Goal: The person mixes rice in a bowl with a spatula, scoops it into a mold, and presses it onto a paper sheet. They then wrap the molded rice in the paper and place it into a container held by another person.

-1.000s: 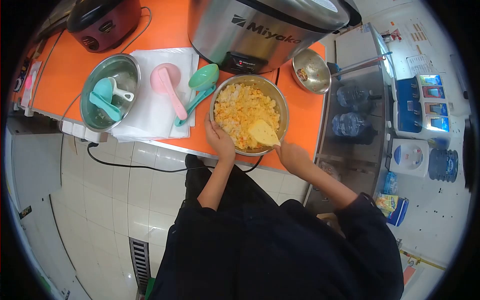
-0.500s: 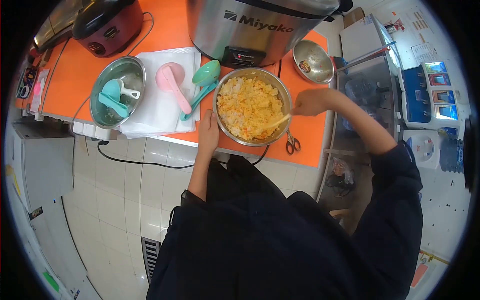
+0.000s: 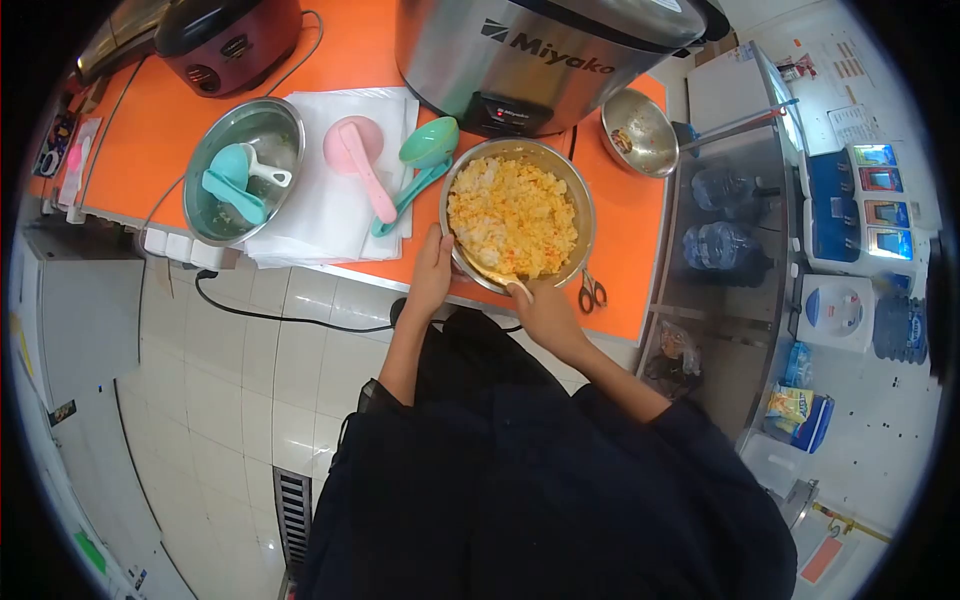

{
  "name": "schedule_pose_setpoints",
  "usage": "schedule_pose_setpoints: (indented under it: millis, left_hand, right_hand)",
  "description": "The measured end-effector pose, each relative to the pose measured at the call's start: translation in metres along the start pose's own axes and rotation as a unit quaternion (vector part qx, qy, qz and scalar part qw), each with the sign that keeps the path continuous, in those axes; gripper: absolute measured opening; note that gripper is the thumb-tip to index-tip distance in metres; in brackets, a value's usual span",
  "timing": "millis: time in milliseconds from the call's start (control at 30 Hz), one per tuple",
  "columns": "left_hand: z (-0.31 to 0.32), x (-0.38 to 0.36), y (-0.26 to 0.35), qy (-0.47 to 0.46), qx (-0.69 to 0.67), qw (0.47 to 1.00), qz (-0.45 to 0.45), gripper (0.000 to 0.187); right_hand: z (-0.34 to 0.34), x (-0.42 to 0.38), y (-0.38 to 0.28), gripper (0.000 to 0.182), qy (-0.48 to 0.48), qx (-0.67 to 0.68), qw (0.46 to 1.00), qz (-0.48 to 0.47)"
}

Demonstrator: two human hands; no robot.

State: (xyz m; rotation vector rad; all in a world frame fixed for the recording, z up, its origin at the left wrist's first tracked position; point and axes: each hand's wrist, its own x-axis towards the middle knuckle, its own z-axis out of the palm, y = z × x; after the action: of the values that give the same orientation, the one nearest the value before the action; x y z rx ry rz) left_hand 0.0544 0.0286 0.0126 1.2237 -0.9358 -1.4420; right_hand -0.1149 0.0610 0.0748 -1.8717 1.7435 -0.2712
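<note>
A steel bowl of yellow-orange rice stands near the front edge of the orange table. My left hand grips its rim at the lower left. Closed around the handle of a pale spatula is my right hand, at the near side of the bowl. The spatula's blade lies along the inner near wall, partly under rice. To the right of the bowl rest dark-handled scissors. A green ladle and a pink ladle are to its left.
Behind the bowl stands a large Miyako rice cooker. A smaller steel bowl with scraps sits at right. On the left are white paper sheets, a metal basin holding teal scoops, and a maroon cooker.
My right hand has swung from the bowl's right side round to its near side, bringing the spatula along the near wall. My left hand stays on the rim. The view shifted slightly.
</note>
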Motion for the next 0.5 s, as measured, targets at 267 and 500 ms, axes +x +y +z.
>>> schedule_pose_setpoints:
  millis: [267, 500]
  left_hand:
    - [0.003, -0.005, 0.006, 0.059, 0.041, 0.997, -0.005, 0.012]
    - [0.010, -0.005, 0.007, 0.102, 0.049, 0.994, 0.004, 0.012]
  right_hand:
    - [-0.039, 0.044, 0.020, 0.019, -0.283, 0.451, 0.776, 0.337]
    - [-0.061, 0.068, 0.042, 0.020, -0.326, 0.626, 0.582, 0.403]
